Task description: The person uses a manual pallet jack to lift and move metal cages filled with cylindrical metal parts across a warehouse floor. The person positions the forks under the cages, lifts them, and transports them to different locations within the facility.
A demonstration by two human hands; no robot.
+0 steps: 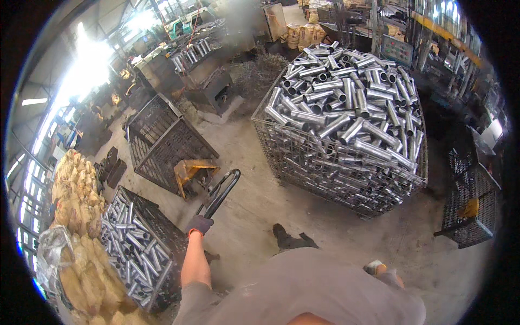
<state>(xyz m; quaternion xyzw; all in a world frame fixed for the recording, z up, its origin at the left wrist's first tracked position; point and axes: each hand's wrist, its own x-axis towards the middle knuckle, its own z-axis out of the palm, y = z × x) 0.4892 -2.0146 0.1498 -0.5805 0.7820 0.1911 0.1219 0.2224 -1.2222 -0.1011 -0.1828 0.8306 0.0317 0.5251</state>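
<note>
Around the black handle (223, 195) the left hand (200, 224) curled, right hand (375, 267) unclear; wire cage (325, 184) looked filled, mesh crate (176, 143) seemingly not.

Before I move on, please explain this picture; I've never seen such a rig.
No robot here: a person works by hand. A fisheye camera on the head looks down, so straight edges bend near the rim. The gloved left hand grips a black loop handle; an orange-yellow frame is just beyond. The right hand is by the body, partly hidden; I cannot tell whether it holds anything. On the floor, a large wire cage is heaped with metal tubes; a smaller crate of tubes stands at left, beside tan sacks.
</note>
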